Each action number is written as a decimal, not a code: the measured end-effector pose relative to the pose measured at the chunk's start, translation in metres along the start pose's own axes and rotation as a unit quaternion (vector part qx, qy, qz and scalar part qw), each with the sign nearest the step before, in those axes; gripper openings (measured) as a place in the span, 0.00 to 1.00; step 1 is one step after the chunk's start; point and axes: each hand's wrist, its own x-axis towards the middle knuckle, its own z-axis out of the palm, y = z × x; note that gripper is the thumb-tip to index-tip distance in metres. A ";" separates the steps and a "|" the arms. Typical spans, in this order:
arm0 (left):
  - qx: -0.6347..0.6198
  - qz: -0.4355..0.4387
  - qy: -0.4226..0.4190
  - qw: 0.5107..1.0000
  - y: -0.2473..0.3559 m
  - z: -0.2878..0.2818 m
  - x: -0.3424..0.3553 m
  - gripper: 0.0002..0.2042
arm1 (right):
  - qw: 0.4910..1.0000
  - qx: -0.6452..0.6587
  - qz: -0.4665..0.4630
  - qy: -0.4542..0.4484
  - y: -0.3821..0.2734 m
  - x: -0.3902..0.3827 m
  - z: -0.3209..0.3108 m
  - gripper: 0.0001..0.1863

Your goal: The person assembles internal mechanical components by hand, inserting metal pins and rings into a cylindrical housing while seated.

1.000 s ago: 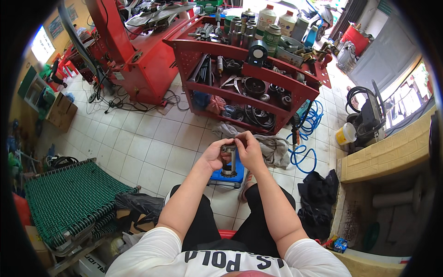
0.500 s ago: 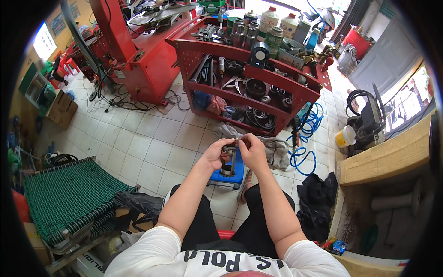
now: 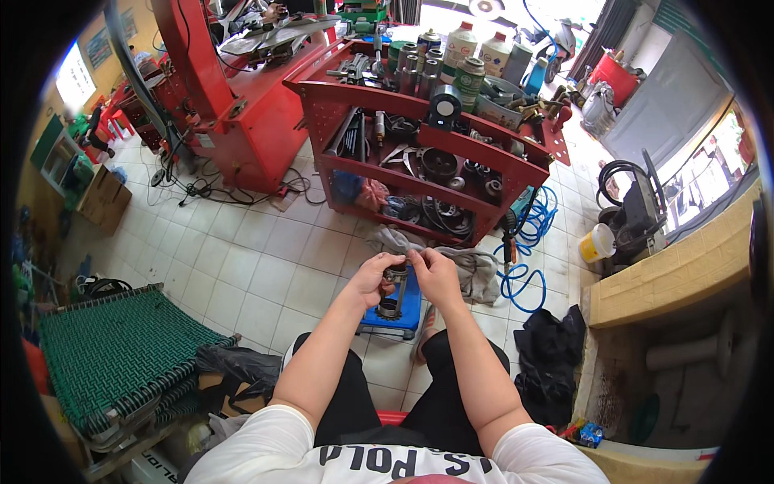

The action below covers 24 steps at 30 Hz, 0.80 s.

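A greasy metal part with a toothed ring at its base (image 3: 390,309) stands upright on a small blue stool (image 3: 410,306) between my knees. Around its upper end, the fingers of my left hand (image 3: 373,279) are closed. My right hand (image 3: 435,276) pinches at the top of the same part, its thumb and forefinger close to my left fingertips. Whatever lies between the right fingertips is too small and covered to make out.
A red tool cart (image 3: 435,181) with sockets, spray cans and bottles stands ahead. Behind the stool lies a grey rag (image 3: 476,274). A coiled blue air hose (image 3: 516,282) is on the tiles at right, a black cloth (image 3: 551,359) nearer. At left stands a green woven folding bed (image 3: 121,347).
The view has shifted slightly. My fingertips have drawn closer together over the top of the metal part, and the small bit glimpsed between them before is now covered.
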 end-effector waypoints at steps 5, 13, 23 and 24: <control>0.010 -0.007 0.025 1.000 0.002 0.000 -0.002 0.12 | 0.993 0.091 -0.079 0.017 -0.005 -0.006 0.005 0.14; 0.027 0.005 0.034 0.999 0.000 0.000 -0.001 0.10 | 1.000 0.008 -0.020 -0.008 -0.005 -0.004 0.005 0.14; 0.041 0.007 0.043 0.998 0.004 0.005 -0.004 0.12 | 0.998 0.056 0.001 0.002 0.003 -0.001 0.006 0.15; 0.040 0.008 0.043 0.998 0.004 0.006 -0.003 0.12 | 0.993 0.109 -0.034 0.021 0.004 -0.002 0.007 0.15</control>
